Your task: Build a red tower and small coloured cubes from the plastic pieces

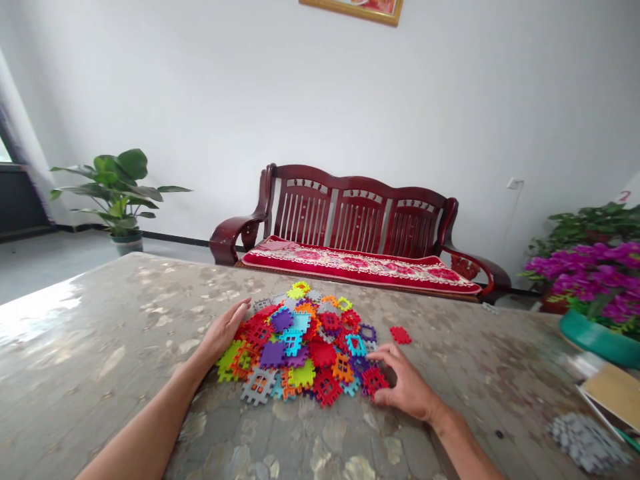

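Observation:
A heap of interlocking plastic tiles (300, 378) in red, orange, purple, yellow-green, blue and grey lies on the table. Some tiles are solid squares, others have window-like openings. My left hand (226, 331) rests along the left side of the heap, fingers stretched out and holding nothing. On the right edge, my right hand (407, 383) is open, its thumb and fingers apart beside a red window tile (374, 381); whether the fingertips touch it I cannot tell. A single red tile (400, 335) lies apart, beyond my right hand.
The table (125, 373) has a patterned cover. At right are a pile of grey pieces (587, 441), a box (614, 395) and purple flowers in a teal pot (597, 337). A wooden bench (360, 213) stands behind the table, a potted plant (123, 190) at far left.

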`<act>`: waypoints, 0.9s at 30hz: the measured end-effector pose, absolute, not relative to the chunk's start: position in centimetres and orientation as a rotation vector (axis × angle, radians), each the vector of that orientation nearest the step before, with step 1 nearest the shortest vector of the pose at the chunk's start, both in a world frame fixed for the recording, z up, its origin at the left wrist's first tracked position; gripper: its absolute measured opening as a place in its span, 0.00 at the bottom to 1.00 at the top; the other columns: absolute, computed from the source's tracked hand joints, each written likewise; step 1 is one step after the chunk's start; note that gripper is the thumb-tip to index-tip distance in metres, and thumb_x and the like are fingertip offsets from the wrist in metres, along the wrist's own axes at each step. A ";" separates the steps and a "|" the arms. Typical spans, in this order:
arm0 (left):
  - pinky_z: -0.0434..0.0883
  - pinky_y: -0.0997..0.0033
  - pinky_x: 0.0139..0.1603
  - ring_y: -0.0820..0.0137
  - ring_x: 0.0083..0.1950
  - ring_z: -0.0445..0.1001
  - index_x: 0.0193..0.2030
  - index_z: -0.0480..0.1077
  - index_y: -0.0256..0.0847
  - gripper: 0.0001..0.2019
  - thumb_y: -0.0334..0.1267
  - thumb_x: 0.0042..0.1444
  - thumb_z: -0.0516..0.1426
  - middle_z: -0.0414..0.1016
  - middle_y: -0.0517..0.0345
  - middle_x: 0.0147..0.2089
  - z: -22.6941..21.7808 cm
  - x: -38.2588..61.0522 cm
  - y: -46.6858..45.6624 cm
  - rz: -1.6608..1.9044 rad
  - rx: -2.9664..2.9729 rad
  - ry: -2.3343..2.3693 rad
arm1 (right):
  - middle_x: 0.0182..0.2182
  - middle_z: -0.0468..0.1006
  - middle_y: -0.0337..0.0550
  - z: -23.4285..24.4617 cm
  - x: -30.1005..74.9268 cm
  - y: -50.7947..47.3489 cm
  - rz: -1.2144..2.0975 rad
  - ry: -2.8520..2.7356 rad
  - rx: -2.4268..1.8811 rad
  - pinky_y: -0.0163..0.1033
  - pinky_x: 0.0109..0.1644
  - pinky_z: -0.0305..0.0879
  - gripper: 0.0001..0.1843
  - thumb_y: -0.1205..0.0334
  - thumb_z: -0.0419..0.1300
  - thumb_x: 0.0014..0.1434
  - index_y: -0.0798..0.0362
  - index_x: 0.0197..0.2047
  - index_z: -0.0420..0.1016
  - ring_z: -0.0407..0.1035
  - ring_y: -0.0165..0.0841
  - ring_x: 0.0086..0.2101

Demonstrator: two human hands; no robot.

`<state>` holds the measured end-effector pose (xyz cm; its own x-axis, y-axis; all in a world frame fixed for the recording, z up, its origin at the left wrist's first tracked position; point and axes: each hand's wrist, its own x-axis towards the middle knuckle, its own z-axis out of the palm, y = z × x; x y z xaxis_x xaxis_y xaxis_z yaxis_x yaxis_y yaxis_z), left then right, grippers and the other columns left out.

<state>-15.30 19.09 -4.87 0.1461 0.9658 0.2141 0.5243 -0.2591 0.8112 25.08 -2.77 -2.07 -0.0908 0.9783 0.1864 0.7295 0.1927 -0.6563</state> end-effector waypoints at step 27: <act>0.64 0.64 0.63 0.59 0.61 0.72 0.61 0.70 0.39 0.32 0.55 0.58 0.44 0.74 0.52 0.61 -3.1 -14.5 17.8 0.806 2.049 1.544 | 0.57 0.72 0.46 -5.9 28.0 0.1 0.175 -1.460 -1.657 0.51 0.66 0.55 0.23 0.69 0.53 0.44 0.48 0.40 0.82 0.63 0.40 0.59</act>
<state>-14.53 17.84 -3.12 0.2035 0.9619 0.1826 0.6999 -0.2734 0.6598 28.01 0.14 -5.95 0.2950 0.8522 0.4320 0.7260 0.0940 -0.6812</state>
